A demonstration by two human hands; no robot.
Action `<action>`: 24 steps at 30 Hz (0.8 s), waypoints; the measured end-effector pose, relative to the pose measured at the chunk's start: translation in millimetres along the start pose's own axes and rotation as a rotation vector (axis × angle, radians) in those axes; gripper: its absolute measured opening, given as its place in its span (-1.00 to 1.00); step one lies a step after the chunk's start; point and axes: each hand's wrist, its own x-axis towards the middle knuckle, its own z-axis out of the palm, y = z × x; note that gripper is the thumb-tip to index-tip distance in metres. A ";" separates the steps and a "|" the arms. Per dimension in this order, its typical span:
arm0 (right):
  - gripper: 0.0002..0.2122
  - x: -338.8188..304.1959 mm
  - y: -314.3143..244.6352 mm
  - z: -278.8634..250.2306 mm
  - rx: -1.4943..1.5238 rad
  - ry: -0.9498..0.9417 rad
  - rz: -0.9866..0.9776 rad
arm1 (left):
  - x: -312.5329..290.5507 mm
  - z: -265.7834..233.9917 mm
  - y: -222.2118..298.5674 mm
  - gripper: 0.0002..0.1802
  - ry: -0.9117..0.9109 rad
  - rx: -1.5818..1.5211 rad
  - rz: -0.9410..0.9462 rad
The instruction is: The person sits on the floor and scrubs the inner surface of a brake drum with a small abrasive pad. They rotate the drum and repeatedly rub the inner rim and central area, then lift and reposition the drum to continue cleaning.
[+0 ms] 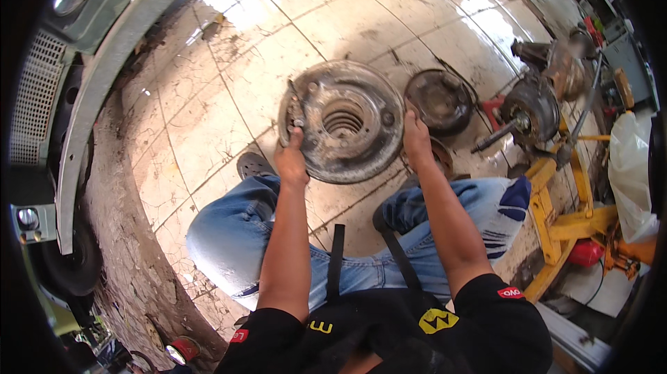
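Note:
A large, round, greasy metal brake backing plate (332,155) is held in front of me, above the tiled floor. My left hand (292,162) is closed on its left rim, with the thumb on the near face. Opposite it, my right hand (417,139) grips the right edge, its fingers partly hidden behind the rim. Through the plate's centre hole a coil spring (345,118) shows; whether it touches the plate I cannot tell. A small dark metal part (296,106) sits along the plate's left side. Just right of my right hand lies a smaller, dark round drum-like part (438,101).
On the right stand an axle assembly with a dark drum (531,111) and a yellow metal stand (549,217). A clear plastic bag (631,169) hangs farther right. To the left is a vehicle front with a pale bumper (104,82). Dirty tiles (208,110) lie below.

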 end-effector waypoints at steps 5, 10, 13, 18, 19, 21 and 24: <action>-0.49 8.2 3.4 -13.1 -0.163 -0.105 -0.072 | 15.2 1.8 -21.1 -0.45 -0.062 0.000 0.084; -0.50 -5.3 -28.4 0.9 -0.077 -0.152 -0.053 | 14.7 -9.5 -12.0 -0.50 -0.065 -0.084 0.116; -0.50 -3.9 -18.4 -1.9 0.071 -0.185 -0.123 | 15.9 -9.2 -17.0 -0.54 -0.072 -0.117 0.091; -0.49 -0.2 -10.3 -9.7 0.166 -0.224 -0.087 | 20.5 -9.6 -21.9 -0.59 -0.057 -0.088 0.084; -0.48 -1.0 -8.0 -8.6 0.136 -0.184 -0.032 | 24.1 -13.7 -24.4 -0.60 -0.069 -0.109 0.075; -0.46 4.0 -3.0 -8.5 0.072 -0.098 0.067 | 23.3 -11.3 -24.2 -0.61 -0.095 -0.131 0.091; -0.41 -5.1 -14.7 -9.2 -0.015 -0.126 0.004 | 17.6 -8.7 -18.9 -0.62 -0.057 -0.098 0.081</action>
